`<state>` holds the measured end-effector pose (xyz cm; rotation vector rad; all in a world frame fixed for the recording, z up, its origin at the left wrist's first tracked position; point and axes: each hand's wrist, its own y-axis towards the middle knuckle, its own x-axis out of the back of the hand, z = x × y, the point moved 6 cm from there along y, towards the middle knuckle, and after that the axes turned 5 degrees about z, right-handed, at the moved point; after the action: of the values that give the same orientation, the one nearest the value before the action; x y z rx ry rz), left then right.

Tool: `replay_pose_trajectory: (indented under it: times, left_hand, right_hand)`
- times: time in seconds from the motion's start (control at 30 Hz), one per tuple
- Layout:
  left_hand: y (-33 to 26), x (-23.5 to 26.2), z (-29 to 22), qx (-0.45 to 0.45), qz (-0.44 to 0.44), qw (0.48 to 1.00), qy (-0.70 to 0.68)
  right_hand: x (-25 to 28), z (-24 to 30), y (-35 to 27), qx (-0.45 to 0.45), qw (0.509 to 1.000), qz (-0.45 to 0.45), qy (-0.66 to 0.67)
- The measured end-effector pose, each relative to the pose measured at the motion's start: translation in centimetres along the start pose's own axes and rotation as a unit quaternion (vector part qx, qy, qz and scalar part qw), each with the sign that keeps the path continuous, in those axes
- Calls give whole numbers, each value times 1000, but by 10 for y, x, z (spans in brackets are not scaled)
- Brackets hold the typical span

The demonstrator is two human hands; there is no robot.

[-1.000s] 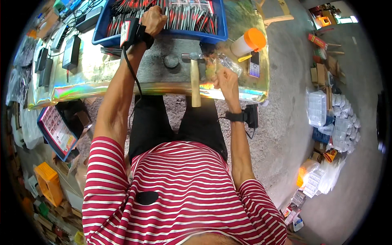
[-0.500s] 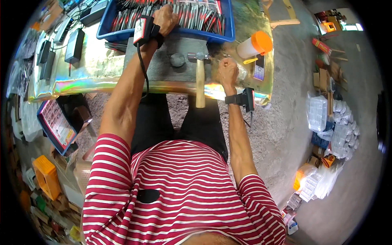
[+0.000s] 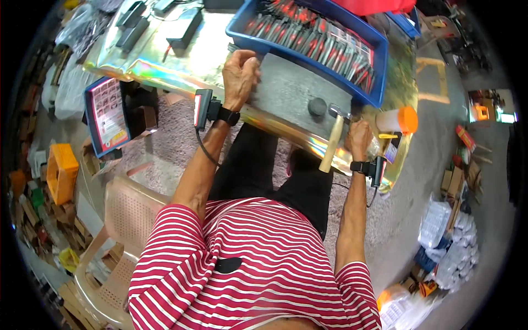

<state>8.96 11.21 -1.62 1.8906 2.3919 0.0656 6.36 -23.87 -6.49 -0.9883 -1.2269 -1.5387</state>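
My left hand (image 3: 240, 77) is at the left end of a dark grey slab (image 3: 297, 91), close to a few dark pieces (image 3: 234, 48) beside the bin; its fingers are curled, and whatever they hold is hidden. At the slab's right end my right hand (image 3: 359, 137) is closed in a fist, its contents out of sight. Just left of it lies a hammer (image 3: 333, 144) with a pale wooden handle that sticks out over the table edge. A small dark round block (image 3: 317, 106) stands on the slab by the hammer head.
Behind the slab, a blue bin (image 3: 308, 53) holds many grey-and-red tools. An orange-lidded jar (image 3: 388, 121) and a phone (image 3: 391, 147) are right of my right hand. Black boxes (image 3: 185, 27) stand on the table's left. A plastic chair (image 3: 135, 212) is at lower left.
My left hand has left the front edge of the blue bin and come to the slab's left end. The view has turned, so the table appears tilted and shifted right. My right hand stays by the hammer.
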Motion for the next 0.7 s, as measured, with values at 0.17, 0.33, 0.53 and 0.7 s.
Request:
replay_pose_trajectory:
  times: [0.17, 0.33, 0.53, 0.7]
  left_hand:
    - [7, 47, 27, 35, -38, 992, 113]
    - [30, 41, 27, -48, -8, 942, 332]
    - [26, 31, 23, -53, 26, 868, 493]
    - [24, 37, 24, -38, 32, 850, 524]
  right_hand:
    - [0, -1, 7, 55, 998, -39, -2]
    - [3, -4, 9, 6, 999, 27, 31]
    - [4, -16, 8, -81, 982, 93, 143]
    - [-34, -39, 8, -82, 935, 92, 331]
